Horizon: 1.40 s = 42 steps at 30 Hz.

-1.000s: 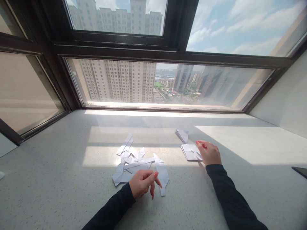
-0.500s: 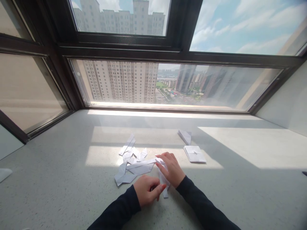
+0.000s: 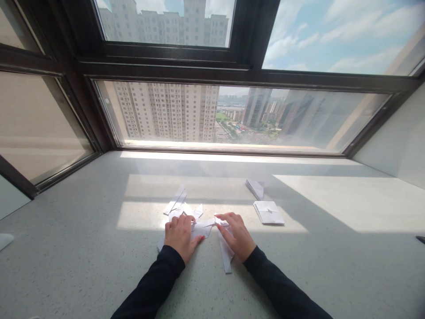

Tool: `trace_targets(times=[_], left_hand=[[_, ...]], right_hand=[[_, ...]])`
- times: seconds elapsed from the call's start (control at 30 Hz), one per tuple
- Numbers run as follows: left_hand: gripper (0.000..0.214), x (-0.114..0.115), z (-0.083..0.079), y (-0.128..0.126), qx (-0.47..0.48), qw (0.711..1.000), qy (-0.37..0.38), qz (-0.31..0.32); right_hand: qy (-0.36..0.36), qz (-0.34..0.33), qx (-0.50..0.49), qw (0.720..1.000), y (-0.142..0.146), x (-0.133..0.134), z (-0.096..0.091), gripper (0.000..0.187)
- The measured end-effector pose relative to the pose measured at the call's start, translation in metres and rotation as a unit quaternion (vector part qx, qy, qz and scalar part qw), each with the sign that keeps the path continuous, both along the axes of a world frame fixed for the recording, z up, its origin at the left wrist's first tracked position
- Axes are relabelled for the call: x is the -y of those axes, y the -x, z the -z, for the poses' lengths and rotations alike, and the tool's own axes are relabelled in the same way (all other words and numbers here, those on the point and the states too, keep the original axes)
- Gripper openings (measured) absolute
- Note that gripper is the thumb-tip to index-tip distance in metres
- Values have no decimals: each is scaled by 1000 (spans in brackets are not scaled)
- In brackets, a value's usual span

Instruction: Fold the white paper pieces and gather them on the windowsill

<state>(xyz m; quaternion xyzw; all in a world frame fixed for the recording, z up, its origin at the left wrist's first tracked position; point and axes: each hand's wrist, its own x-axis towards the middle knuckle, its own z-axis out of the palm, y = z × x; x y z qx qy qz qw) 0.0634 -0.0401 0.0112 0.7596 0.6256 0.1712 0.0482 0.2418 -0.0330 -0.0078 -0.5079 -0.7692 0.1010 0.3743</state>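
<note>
A white folded paper (image 3: pixel 202 228) lies on the pale sill, one arm of it stretching between my two hands. My right hand (image 3: pixel 236 235) has its thumb and fingertips closed on the right end of this paper. Over the left end bends my left hand (image 3: pixel 181 237), thumb and fingers around the paper and covering much of it. Below my right hand a narrow paper flap (image 3: pixel 226 257) points toward me. Just beyond my left hand lie loose folded paper pieces (image 3: pixel 175 199), partly overlapping and partly hidden.
To the right of my hands sits a square stack of folded paper (image 3: pixel 268 212). Behind it is a triangular folded stack (image 3: pixel 256 189). A dark-framed window (image 3: pixel 232 154) borders the speckled sill (image 3: pixel 332 274). A white object (image 3: pixel 5 240) shows at the left edge.
My left hand has moved left and away from me, from the front of the papers onto the folded paper's left end. My right hand stays at the right end.
</note>
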Motion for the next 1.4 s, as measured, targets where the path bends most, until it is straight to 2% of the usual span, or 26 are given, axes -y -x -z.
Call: trace_targets(times=[0.17,0.3,0.4,0.47,0.53,0.63,0.7,0.8,0.87,0.93,1.1,1.27,1.33,1.4], left_hand=[[22,-1,-3,-3,45,998,-33,2],[10,0,-3,-5,92,992,-78,45],[13,2,-5,-5,113,985,-102,82],[17,0,-7,-1,126,981,-118,85],[22,-8,-9,8,132,981,-131,59],[26,-27,-5,29,94,987,-132,-23],[29,-41,3,43,50,988,-119,-86],[34,-56,19,55,5,984,-97,-148],[36,-60,27,56,-11,982,-98,-160],[33,-60,31,56,-3,984,-102,-143],[22,-60,25,57,162,980,-74,-92],[18,-61,14,61,245,961,-67,-111],[24,-59,8,60,292,946,-90,-113],[31,-53,1,57,379,915,-103,-90]], right_hand=[[11,8,-62,998,0,0,-5,28],[43,-1,-122,992,2,1,-9,42],[66,-35,-126,989,3,2,-9,23],[73,-33,-137,987,3,2,-9,18],[80,-19,-171,982,1,0,-9,20],[95,-6,-240,966,-1,-2,-11,24],[104,1,-274,956,-2,-3,-11,26],[115,3,-297,948,-1,-4,-9,28],[120,1,-301,946,0,-3,-8,28],[123,1,-304,945,1,-3,-7,28],[125,3,-314,941,2,-2,-10,28],[113,3,-336,935,2,-2,-12,26],[111,-2,-334,936,2,-1,-13,25],[109,-9,-327,939,2,0,-13,24]])
